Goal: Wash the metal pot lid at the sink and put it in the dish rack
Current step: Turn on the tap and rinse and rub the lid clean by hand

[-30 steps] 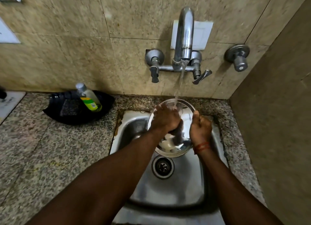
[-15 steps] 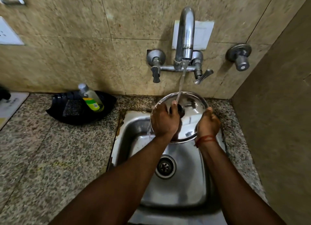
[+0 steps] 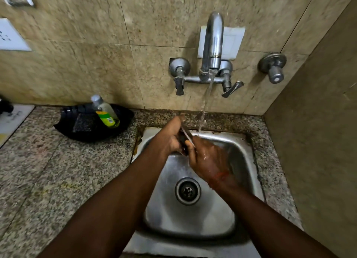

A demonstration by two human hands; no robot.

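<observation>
Under the tap [image 3: 212, 45], the left hand [image 3: 170, 140] grips the edge-on lid [image 3: 187, 135]; the right hand [image 3: 207, 157], fingers flat, should rub both faces.

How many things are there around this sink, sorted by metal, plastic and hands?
Metal: 4, namely pot lid, tap, sink, wall valve
Plastic: 2, namely soap bottle, black tray
Hands: 2, namely left hand, right hand
Total: 8

Speckled grey granite counter [image 3: 58, 180], beige marbled wall tiles [image 3: 96, 64], black tray [image 3: 87, 128], silver sink [image 3: 193, 219].
</observation>
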